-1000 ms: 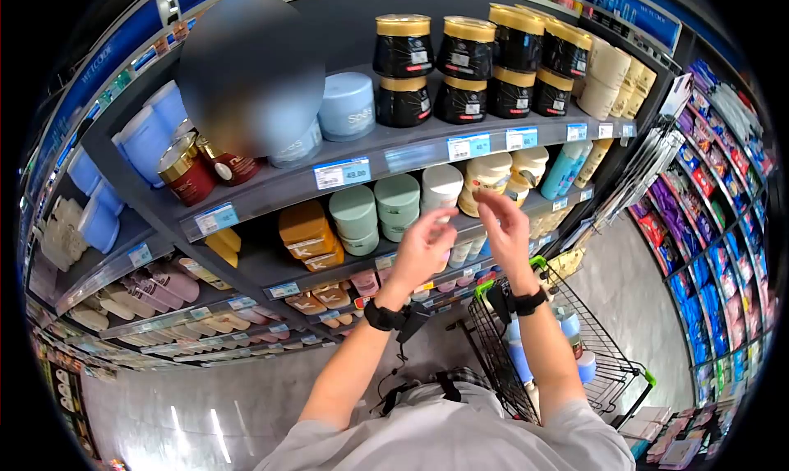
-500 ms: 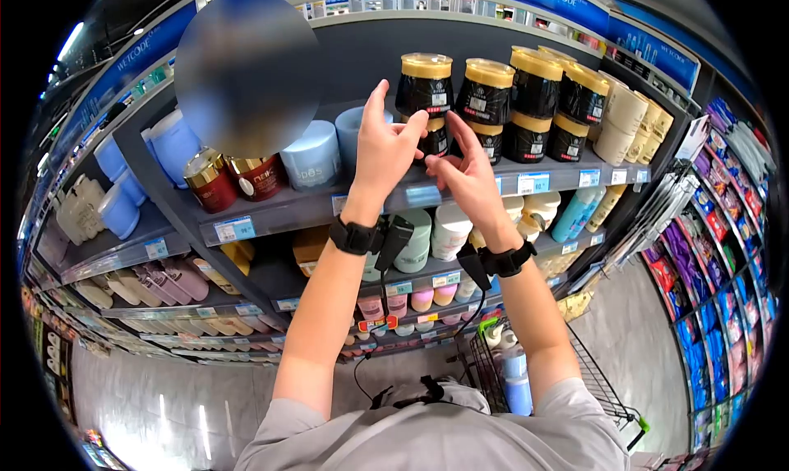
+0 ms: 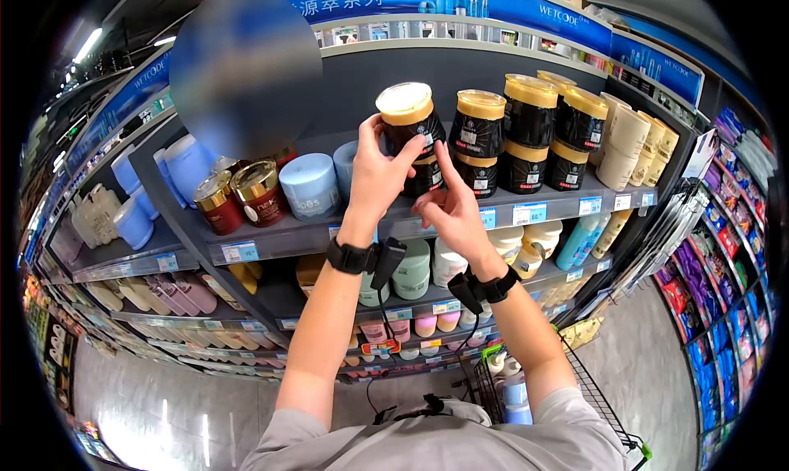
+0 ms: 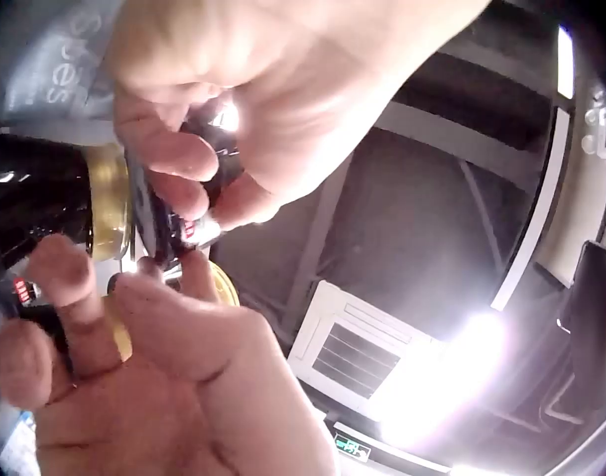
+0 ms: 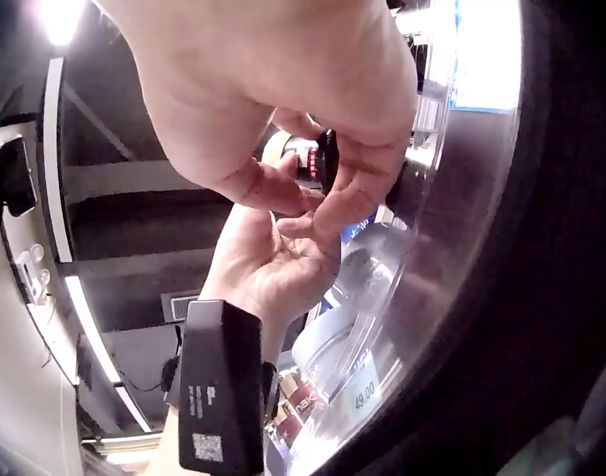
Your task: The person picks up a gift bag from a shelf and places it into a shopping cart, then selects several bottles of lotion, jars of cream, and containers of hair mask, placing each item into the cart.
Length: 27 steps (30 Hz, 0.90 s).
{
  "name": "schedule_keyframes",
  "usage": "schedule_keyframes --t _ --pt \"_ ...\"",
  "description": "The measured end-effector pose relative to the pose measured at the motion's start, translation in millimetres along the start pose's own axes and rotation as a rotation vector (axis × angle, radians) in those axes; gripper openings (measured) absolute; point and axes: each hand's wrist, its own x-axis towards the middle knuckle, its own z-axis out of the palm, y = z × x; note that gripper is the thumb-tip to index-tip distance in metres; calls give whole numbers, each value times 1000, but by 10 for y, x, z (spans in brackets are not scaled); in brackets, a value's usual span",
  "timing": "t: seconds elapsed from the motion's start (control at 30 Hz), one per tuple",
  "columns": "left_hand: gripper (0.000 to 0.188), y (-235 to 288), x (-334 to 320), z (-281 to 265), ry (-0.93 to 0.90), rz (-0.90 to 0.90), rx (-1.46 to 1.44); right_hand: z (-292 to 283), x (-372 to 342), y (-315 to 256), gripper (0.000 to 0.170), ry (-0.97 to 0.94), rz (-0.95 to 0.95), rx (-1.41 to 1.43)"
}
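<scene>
A black jar with a gold lid [image 3: 408, 103] leans out of line above another black jar [image 3: 426, 177] on the upper shelf. My left hand [image 3: 374, 175] grips it from the left, thumb across its front. My right hand [image 3: 460, 216] is close at its lower right side, the index finger extended up to it and the others loosely bent. In the left wrist view the jar's dark side [image 4: 164, 223] shows between both hands. The right wrist view has its label [image 5: 308, 164] behind the right fingers, most of the jar hidden.
More gold-lidded black jars [image 3: 480, 130] stand stacked to the right. Blue tubs [image 3: 309, 187] and red jars [image 3: 260, 193] are on the left. Price tags line the shelf edge [image 3: 288, 245]. A shopping cart [image 3: 588, 380] with goods is by my right side.
Both hands rose from in front of the lower shelf to the black jars. My left hand has taken hold of the upper jar, which now tilts. The view has tipped upward.
</scene>
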Motion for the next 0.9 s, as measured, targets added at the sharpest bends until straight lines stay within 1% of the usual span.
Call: schedule_keyframes --t 0.03,0.07,0.13,0.17,0.23,0.27,0.3,0.37,0.4,0.43,0.5,0.53,0.57,0.6,0.67,0.7,0.77,0.83,0.9 --pt "67 11 -55 -20 19 50 -28 32 -22 -3 89 -3 -35 -16" --pt "67 35 -108 -38 19 52 -28 66 -55 -25 89 -3 -37 -16" --pt "71 98 -203 -70 82 160 -141 139 -114 -93 86 12 -161 -173" --pt "71 105 -261 -104 80 158 -145 183 -145 -106 86 14 -159 -176" --pt "72 104 -388 -192 34 250 -163 286 -203 -114 80 119 -450 -354" --pt "72 118 -476 -247 -9 234 -111 324 -245 -110 75 169 -512 -377" --pt "72 88 -546 -258 9 302 -86 364 -298 -105 67 217 -549 -348" --pt "74 65 -693 -212 -11 415 -218 363 -414 -89 62 255 -590 -463" --pt "79 16 -799 -194 -7 354 -278 403 -471 -76 64 297 -628 -433" --pt "82 -7 -888 -169 -18 320 -355 401 -573 -96 73 291 -614 -467" --pt "84 -64 -1078 -100 -40 258 -442 434 -767 -154 79 320 -584 -461" --pt "83 -94 -1163 -48 -66 236 -467 387 -886 -142 83 322 -547 -530" --pt "83 -122 -1244 6 -95 214 -493 318 -1044 -98 86 387 -440 -622" --pt "79 -163 -1325 67 -119 166 -500 241 -1156 -81 86 415 -407 -667" --pt "76 -247 -1437 231 -170 130 -518 93 -1322 -100 88 470 -358 -740" --pt "75 -319 -1493 317 -205 105 -515 44 -1439 -153 86 504 -280 -763" --pt "72 -369 -1615 492 -253 -4 -529 -114 -1617 -241 85 538 -198 -828" --pt "65 -408 -1718 672 -346 -115 -543 -251 -1800 -357 83 573 -172 -1037" --pt "61 -535 -1840 855 -440 -273 -545 -441 -2041 -334 83 579 -92 -1097"
